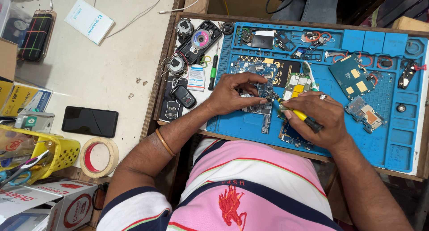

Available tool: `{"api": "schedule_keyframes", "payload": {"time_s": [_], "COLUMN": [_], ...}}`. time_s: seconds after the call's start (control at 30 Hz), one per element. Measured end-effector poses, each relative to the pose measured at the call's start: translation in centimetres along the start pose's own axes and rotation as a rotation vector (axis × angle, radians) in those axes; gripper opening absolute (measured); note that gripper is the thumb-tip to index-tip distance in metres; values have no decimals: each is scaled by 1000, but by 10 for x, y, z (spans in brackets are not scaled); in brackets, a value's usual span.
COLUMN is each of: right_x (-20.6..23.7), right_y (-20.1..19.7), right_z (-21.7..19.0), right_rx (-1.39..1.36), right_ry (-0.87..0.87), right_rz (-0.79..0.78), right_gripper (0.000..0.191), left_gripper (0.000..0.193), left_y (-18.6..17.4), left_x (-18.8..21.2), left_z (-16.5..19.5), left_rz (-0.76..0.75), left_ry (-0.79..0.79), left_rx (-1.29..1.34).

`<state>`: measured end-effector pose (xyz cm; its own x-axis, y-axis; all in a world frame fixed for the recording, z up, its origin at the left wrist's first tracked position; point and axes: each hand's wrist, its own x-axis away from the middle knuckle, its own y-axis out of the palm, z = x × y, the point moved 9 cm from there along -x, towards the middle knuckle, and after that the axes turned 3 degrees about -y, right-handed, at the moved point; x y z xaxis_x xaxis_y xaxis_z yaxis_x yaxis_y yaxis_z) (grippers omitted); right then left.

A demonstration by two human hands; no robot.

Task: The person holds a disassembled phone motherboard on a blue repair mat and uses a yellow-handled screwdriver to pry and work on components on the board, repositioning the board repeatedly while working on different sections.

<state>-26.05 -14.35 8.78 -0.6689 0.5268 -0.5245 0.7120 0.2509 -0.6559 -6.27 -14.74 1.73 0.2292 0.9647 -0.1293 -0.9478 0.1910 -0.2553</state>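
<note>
— Where are we? Our right hand (319,119) grips the yellow-handled screwdriver (298,115) like a pen, tip down on the small circuit board (261,103) in the middle of the blue repair mat (393,146).

— And our left hand (232,94) pinches that board's edge, pressing it flat. We look to be mid-way through working a screw.

— Then what's called for is a steady tip and a firm hold, so nothing skids.

— Around us: another blue board (351,77) to the right, a green screwdriver (213,72) and car key fobs (178,101) left, a black phone (89,121) and tape roll (98,157) further out.
</note>
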Motion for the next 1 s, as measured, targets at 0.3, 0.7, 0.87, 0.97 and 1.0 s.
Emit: {"api": "schedule_keyframes", "payload": {"time_s": [0.3, 0.7, 0.87, 0.97, 1.0], "right_x": [0, -1, -3, -2, -2], "right_y": [-4, -5, 1, -2, -5], "right_z": [1, 0, -2, 0, 1], "right_rx": [13, 10, 11, 39, 57], "right_ry": [21, 13, -10, 17, 22], "right_rz": [26, 28, 0, 11, 26], "right_gripper": [10, 12, 13, 12, 11], "left_gripper": [48, 48, 49, 49, 49], "left_y": [-2, 0, 1, 1, 1], "left_x": [1, 0, 0, 0, 0], "left_z": [1, 1, 1, 2, 1], "left_rz": [10, -2, -13, -14, -15], "left_ry": [0, 26, 21, 25, 20], "left_rx": [45, -9, -39, -32, -34]}}
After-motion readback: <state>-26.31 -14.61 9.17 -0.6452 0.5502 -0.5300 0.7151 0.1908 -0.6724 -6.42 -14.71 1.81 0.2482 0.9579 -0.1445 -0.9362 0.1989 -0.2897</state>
